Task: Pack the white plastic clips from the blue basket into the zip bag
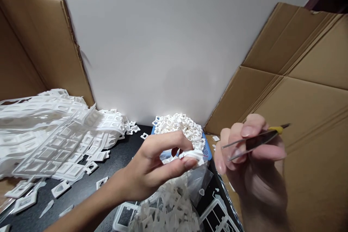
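Observation:
My left hand pinches a small white piece between thumb and fingers, held up in front of the blue basket. To its right, my right hand grips a pair of tweezers with a yellow band near one end. The tweezers' two thin tips point left toward the white piece and stand apart with nothing between them. Behind my left hand, a blue basket is heaped with small white frame-shaped pieces. Below my hands lies a clear plastic bag full of white scraps.
Sheets of joined white pieces are piled at the left on the dark tabletop, with loose frames around them. White lattice scraps lie at the front right. Cardboard panels and a white wall enclose the workspace.

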The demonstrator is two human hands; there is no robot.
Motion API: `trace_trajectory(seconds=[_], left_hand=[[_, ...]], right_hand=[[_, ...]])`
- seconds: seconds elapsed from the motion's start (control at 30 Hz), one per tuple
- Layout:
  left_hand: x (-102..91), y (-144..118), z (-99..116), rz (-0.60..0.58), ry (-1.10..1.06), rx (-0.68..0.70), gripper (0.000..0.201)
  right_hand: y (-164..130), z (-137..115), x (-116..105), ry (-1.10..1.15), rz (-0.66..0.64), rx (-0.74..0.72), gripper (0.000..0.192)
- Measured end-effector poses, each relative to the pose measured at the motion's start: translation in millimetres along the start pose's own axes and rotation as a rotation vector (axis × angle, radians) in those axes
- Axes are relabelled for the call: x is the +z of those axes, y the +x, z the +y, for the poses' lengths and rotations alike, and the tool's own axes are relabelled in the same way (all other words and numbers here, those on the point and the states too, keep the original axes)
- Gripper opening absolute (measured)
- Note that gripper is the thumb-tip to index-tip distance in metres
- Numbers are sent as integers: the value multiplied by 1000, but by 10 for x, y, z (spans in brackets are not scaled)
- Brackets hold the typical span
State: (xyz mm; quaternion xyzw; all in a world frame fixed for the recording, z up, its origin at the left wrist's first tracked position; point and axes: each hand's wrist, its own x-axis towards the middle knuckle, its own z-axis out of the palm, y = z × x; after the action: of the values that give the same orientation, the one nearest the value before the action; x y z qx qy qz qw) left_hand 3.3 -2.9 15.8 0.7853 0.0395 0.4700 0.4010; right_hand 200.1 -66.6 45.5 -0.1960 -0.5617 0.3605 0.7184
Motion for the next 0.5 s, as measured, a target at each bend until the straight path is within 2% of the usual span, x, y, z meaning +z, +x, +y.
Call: trace_trajectory(seconds=[0.13, 0.3, 0.5], left_hand=[[-8, -4, 8, 17, 21, 4, 11], [-31, 14, 7, 7, 55, 28, 9], [-30, 15, 21, 11, 76, 44, 10]], right_hand=[[-7, 5, -5, -148, -31, -33, 24], [-26, 2, -6, -204, -39, -49, 15], [-21, -7, 19, -325, -18, -142, 15]])
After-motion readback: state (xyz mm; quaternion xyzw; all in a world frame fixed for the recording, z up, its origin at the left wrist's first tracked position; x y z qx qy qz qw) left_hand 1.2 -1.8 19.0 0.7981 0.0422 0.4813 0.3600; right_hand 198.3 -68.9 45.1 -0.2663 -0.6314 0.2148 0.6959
